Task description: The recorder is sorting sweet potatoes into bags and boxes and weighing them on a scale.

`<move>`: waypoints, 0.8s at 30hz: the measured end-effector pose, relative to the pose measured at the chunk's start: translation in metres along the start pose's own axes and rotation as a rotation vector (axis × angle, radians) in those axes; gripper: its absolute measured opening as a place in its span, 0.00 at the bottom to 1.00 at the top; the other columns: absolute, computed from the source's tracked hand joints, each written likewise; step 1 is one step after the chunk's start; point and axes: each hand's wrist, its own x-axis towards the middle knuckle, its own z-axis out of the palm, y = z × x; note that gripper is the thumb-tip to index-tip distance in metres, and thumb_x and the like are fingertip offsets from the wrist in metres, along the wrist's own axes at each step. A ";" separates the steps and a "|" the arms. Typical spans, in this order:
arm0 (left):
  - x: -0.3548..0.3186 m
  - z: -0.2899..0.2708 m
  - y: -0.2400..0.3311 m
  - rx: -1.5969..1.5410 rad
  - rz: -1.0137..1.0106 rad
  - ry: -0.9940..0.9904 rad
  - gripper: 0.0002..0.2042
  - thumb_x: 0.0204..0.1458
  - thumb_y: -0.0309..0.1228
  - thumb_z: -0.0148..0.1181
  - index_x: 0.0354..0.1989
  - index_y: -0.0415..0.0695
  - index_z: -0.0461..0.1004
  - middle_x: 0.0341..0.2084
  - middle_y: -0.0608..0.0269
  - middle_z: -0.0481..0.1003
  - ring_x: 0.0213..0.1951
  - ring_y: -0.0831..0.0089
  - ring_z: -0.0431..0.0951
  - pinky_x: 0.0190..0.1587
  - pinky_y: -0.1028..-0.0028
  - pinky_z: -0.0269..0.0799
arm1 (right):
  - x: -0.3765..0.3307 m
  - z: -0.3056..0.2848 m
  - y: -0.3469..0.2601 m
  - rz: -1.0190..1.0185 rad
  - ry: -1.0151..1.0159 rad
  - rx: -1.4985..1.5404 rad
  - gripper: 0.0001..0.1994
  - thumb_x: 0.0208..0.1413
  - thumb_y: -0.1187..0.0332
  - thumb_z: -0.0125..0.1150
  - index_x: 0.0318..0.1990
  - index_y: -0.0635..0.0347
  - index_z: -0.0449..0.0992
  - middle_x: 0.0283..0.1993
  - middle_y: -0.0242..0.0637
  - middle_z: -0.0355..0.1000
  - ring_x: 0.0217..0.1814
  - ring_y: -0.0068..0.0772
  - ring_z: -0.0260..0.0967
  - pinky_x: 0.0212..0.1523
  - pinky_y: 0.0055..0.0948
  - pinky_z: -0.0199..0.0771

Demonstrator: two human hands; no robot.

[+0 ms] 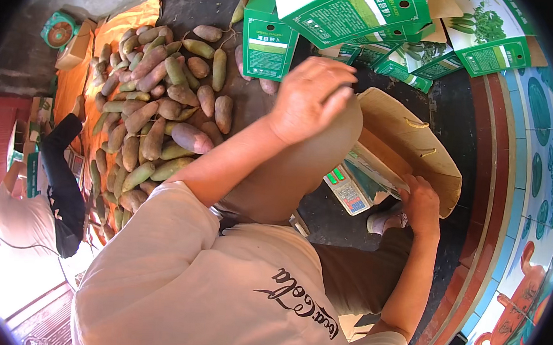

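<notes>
My left hand [312, 99] is raised over my bent knee, thumb apart from the fingers, with nothing visible in it. Near it stands a green and white carton [269, 40]. On the right, an open cardboard carton [434, 135] with a brown inside and yellow cord handles sits tilted. My right hand [420, 203] is closed on the carton's near edge; its fingertips are partly hidden. Partly under the carton is a digital scale [353, 196] with a lit green display and a keypad.
A big heap of green and reddish-brown radishes [156, 109] lies on orange sheeting and the dark floor at the left. More green printed cartons [358, 18] crowd the top. Another person [37, 200] is at the far left. A painted tile wall [537, 159] bounds the right side.
</notes>
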 end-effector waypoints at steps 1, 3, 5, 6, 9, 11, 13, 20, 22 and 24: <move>-0.008 -0.010 -0.013 0.044 -0.030 -0.019 0.07 0.45 0.24 0.56 0.33 0.39 0.73 0.35 0.54 0.75 0.38 0.57 0.74 0.43 0.66 0.70 | 0.001 -0.002 -0.001 0.013 -0.022 0.025 0.14 0.43 0.69 0.62 0.40 0.59 0.73 0.37 0.43 0.71 0.42 0.45 0.68 0.41 0.38 0.69; -0.030 -0.031 -0.039 0.159 -0.094 -0.030 0.07 0.42 0.24 0.60 0.31 0.40 0.73 0.33 0.56 0.75 0.36 0.58 0.74 0.40 0.66 0.71 | 0.004 -0.007 -0.005 0.022 -0.049 0.053 0.15 0.44 0.71 0.61 0.42 0.59 0.73 0.37 0.44 0.70 0.42 0.47 0.68 0.41 0.39 0.68; -0.061 -0.051 -0.068 0.273 -0.210 -0.082 0.06 0.43 0.24 0.59 0.30 0.40 0.73 0.31 0.55 0.74 0.36 0.57 0.74 0.39 0.65 0.71 | 0.006 -0.011 -0.009 0.030 -0.031 0.066 0.14 0.44 0.71 0.60 0.42 0.59 0.73 0.37 0.44 0.70 0.42 0.46 0.68 0.42 0.39 0.68; -0.080 -0.063 -0.085 0.351 -0.232 -0.122 0.06 0.43 0.25 0.58 0.31 0.40 0.73 0.30 0.55 0.74 0.35 0.57 0.74 0.38 0.64 0.70 | 0.007 -0.013 -0.011 0.028 -0.039 0.069 0.14 0.44 0.71 0.60 0.42 0.59 0.73 0.37 0.44 0.70 0.42 0.46 0.68 0.42 0.39 0.68; -0.144 -0.100 -0.129 0.544 -0.417 -0.237 0.06 0.45 0.27 0.57 0.32 0.42 0.73 0.30 0.54 0.74 0.36 0.56 0.73 0.39 0.63 0.70 | 0.008 -0.017 -0.016 0.055 -0.058 0.109 0.15 0.45 0.71 0.60 0.43 0.59 0.72 0.38 0.43 0.70 0.43 0.46 0.68 0.42 0.39 0.68; -0.193 -0.125 -0.154 0.616 -0.628 -0.267 0.07 0.45 0.29 0.57 0.33 0.44 0.73 0.30 0.54 0.74 0.36 0.55 0.73 0.40 0.62 0.69 | 0.009 -0.018 -0.016 0.071 -0.030 0.122 0.13 0.45 0.70 0.61 0.41 0.57 0.73 0.36 0.41 0.70 0.41 0.44 0.68 0.41 0.38 0.68; -0.227 -0.142 -0.162 0.676 -0.786 -0.345 0.08 0.45 0.30 0.57 0.35 0.45 0.73 0.33 0.55 0.73 0.38 0.55 0.72 0.42 0.62 0.69 | 0.008 -0.019 -0.014 0.096 -0.068 0.120 0.14 0.46 0.71 0.60 0.43 0.58 0.72 0.38 0.41 0.70 0.42 0.45 0.68 0.42 0.38 0.68; -0.300 -0.152 -0.142 0.946 -0.940 -0.983 0.26 0.45 0.34 0.59 0.55 0.53 0.61 0.59 0.60 0.57 0.62 0.59 0.53 0.59 0.53 0.54 | 0.007 -0.012 -0.008 0.135 -0.051 0.159 0.13 0.46 0.71 0.60 0.42 0.58 0.73 0.36 0.43 0.70 0.41 0.47 0.68 0.40 0.39 0.68; -0.304 -0.157 -0.139 0.969 -0.920 -1.069 0.28 0.45 0.35 0.59 0.57 0.54 0.59 0.60 0.61 0.55 0.63 0.59 0.50 0.60 0.51 0.50 | 0.014 -0.013 -0.017 0.119 -0.059 0.164 0.13 0.45 0.71 0.60 0.42 0.58 0.73 0.36 0.43 0.70 0.41 0.47 0.68 0.40 0.39 0.68; -0.310 -0.157 -0.146 0.987 -0.886 -1.156 0.30 0.45 0.36 0.59 0.59 0.55 0.58 0.62 0.62 0.53 0.65 0.59 0.48 0.62 0.49 0.47 | 0.017 -0.015 -0.021 0.113 -0.061 0.167 0.13 0.45 0.71 0.60 0.42 0.58 0.73 0.36 0.43 0.70 0.41 0.47 0.68 0.40 0.39 0.68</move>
